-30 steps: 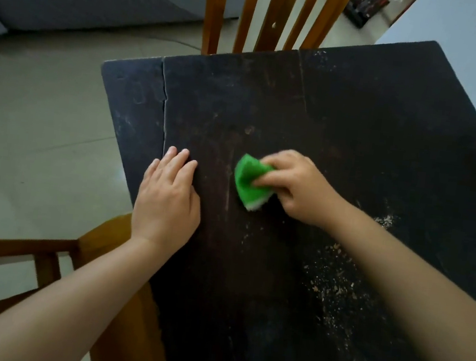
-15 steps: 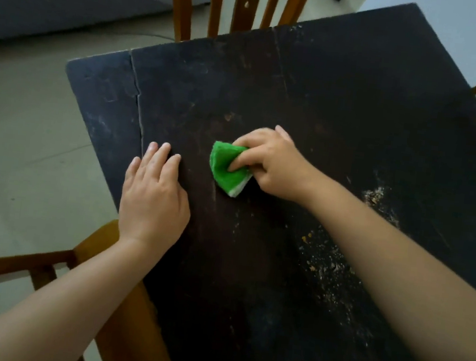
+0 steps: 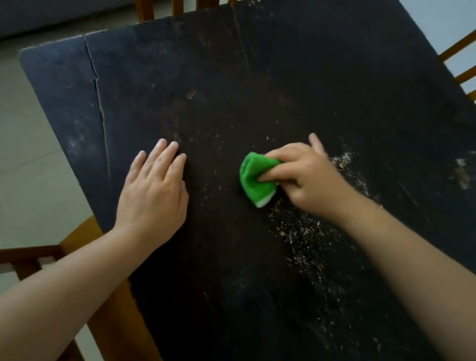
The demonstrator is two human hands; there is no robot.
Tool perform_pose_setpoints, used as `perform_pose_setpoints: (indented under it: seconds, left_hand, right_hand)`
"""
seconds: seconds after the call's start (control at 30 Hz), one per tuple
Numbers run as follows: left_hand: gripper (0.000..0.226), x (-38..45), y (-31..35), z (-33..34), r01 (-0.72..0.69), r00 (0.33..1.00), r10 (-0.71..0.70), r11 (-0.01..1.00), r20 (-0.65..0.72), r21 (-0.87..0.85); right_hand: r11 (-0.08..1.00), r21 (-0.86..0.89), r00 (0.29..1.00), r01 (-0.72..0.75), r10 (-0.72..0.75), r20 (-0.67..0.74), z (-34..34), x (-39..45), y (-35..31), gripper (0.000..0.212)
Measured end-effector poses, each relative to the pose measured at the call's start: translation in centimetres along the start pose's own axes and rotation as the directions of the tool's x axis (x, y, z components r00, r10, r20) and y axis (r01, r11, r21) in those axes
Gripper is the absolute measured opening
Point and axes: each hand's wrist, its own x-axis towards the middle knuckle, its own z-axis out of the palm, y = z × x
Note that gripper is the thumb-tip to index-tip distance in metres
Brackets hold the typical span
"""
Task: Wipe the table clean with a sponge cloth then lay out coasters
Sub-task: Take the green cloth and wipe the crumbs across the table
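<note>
We note the right hand (image 3: 308,176), fingers (image 3: 276,175) pinching the folded green sponge cloth (image 3: 256,182), has shifted rightward into pale crumbs (image 3: 298,234) on the dark wooden tabletop (image 3: 301,83). Left hand (image 3: 154,191) rests flat beside it; wiping unfinished.

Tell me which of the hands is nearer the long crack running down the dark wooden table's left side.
Left. The left hand lies flat just right of the crack in the dark wooden table; the right hand, gripping the folded green sponge cloth, is farther right.

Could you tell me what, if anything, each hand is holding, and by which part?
The right hand pinches the bunched green cloth at its right side. The left hand rests flat on the table, holding nothing.
</note>
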Motion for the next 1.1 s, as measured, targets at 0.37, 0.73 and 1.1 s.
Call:
perform_pose_setpoints:
  seconds: [0.37,0.73,1.1]
  left_hand:
    - [0.051,-4.7,8.9,3.0,0.163,0.980,-0.155,0.985,0.128,-0.058]
    - [0.054,-5.0,10.9,5.0,0.245,0.964,-0.253,0.965,0.085,0.093]
    - [0.052,-4.8,11.3,5.1,0.284,0.953,-0.293,0.952,0.077,0.110]
  right_hand:
    - [0.912,-0.115,0.910,0.394,-0.370,0.187,-0.5,-11.0,3.3,0.027]
    - [0.982,-0.108,0.988,0.155,-0.154,0.013,-0.6,-2.2,2.7,0.032]
    - [0.902,0.029,0.895,0.430,-0.430,0.117,-1.2,-10.0,6.0,0.030]
